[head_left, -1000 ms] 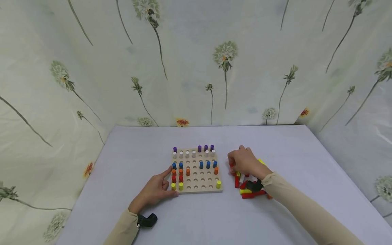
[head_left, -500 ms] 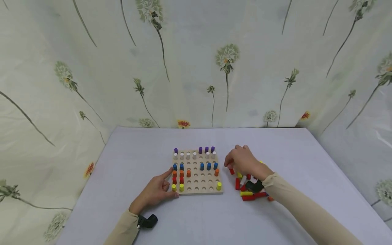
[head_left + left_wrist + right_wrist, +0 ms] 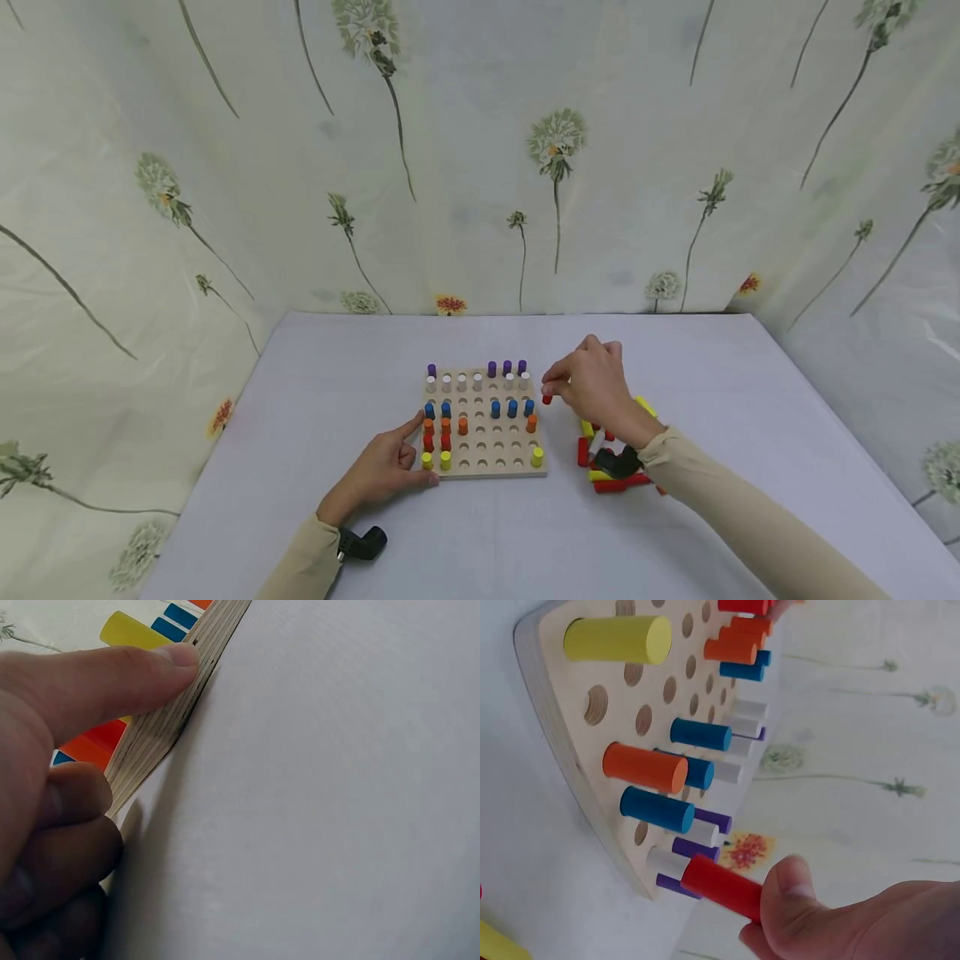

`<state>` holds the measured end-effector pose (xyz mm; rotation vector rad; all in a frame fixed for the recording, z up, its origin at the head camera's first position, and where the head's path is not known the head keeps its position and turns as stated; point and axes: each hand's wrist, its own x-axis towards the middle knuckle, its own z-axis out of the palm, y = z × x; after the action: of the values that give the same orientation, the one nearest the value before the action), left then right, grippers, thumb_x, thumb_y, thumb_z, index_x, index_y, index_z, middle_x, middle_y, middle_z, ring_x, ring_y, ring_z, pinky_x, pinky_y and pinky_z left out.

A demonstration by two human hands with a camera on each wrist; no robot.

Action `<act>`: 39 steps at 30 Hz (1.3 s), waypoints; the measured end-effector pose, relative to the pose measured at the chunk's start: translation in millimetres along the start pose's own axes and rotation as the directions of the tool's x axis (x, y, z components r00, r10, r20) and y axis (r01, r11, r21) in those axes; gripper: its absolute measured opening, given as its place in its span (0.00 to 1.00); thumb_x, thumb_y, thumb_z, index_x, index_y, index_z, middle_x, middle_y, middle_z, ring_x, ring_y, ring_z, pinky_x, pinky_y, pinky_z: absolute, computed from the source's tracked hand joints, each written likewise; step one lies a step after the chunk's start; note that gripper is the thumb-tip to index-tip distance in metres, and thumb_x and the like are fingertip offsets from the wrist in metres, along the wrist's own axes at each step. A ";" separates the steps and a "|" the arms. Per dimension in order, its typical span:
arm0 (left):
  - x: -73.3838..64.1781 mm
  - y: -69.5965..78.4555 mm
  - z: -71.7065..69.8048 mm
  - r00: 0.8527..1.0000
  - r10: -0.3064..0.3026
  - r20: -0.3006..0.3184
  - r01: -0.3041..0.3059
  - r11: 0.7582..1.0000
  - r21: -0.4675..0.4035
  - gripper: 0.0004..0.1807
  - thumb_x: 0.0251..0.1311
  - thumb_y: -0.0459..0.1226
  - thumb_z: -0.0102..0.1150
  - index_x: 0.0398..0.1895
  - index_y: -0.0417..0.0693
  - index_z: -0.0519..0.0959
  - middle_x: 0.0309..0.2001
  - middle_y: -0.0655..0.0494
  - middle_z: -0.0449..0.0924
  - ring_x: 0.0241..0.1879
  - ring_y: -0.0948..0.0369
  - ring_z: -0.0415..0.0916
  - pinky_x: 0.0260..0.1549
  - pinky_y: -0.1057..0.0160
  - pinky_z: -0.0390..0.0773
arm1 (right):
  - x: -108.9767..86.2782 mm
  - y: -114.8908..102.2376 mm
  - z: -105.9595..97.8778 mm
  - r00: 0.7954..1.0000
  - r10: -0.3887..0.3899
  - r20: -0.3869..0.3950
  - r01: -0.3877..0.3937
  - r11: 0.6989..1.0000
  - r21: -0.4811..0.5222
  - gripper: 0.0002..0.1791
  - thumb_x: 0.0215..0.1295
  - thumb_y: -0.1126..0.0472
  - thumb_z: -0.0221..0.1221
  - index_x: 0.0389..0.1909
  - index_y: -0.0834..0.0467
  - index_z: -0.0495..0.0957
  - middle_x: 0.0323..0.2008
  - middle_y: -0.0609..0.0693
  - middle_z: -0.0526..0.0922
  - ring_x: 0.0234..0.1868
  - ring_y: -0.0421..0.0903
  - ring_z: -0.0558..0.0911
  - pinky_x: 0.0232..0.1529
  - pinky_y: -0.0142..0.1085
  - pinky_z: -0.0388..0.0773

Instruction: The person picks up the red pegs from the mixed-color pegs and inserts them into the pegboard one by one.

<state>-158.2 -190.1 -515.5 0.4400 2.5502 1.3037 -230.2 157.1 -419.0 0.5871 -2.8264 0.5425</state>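
A wooden pegboard (image 3: 487,446) holds upright yellow, red, orange, blue, white and purple pegs. At its near left corner is my left hand (image 3: 378,467). The straight index finger touches the left side, and the straight thumb (image 3: 142,675) presses the near edge; the other fingers are bent. My right hand (image 3: 600,383) pinches a red peg (image 3: 721,887) between thumb and fingers. In the head view, this peg points downward just off the board's right side, apart from it. The fingers largely hide its upper end.
Loose red, yellow and white pegs lie in a pile right of the board, such as a red peg (image 3: 582,452); my right wrist and its black camera (image 3: 618,461) partly cover them. Behind the white table (image 3: 337,367) hangs a flower-print cloth (image 3: 465,167).
My right hand has lifted the red peg from the pile and moved it left and away from me, toward the board's right side. My left hand stays at the corner.
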 end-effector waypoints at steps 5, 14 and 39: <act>-0.6 0.9 -0.2 1.000 -0.013 0.002 0.013 1.000 0.001 0.57 0.57 0.44 0.81 0.84 0.40 0.56 0.17 0.65 0.62 0.17 0.68 0.56 0.23 0.68 0.59 | -0.8 -5.7 -1.2 1.000 0.022 -0.019 -0.022 1.000 -0.002 0.04 0.59 0.56 0.79 0.30 0.52 0.95 0.24 0.43 0.88 0.38 0.50 0.68 0.49 0.55 0.56; -2.0 0.1 -1.6 1.000 -0.014 0.001 0.014 1.000 0.001 0.58 0.57 0.44 0.81 0.84 0.40 0.56 0.17 0.65 0.63 0.18 0.68 0.57 0.24 0.68 0.59 | -0.9 -20.0 5.4 0.994 -0.068 -0.084 0.072 0.996 0.050 0.02 0.58 0.59 0.79 0.29 0.53 0.95 0.21 0.42 0.86 0.37 0.47 0.68 0.49 0.54 0.57; 1.9 -0.9 -4.9 1.000 -0.015 0.013 0.014 1.000 0.007 0.57 0.58 0.45 0.80 0.85 0.41 0.56 0.17 0.66 0.63 0.17 0.68 0.57 0.24 0.68 0.60 | -0.5 -80.7 47.7 0.973 -0.231 -0.007 0.229 0.960 0.160 0.05 0.53 0.60 0.81 0.25 0.49 0.94 0.18 0.39 0.84 0.36 0.43 0.64 0.49 0.48 0.60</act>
<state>-161.8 -193.5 -513.5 0.4294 2.5431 1.2826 -201.9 69.8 -437.5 0.9374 -2.6899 0.7254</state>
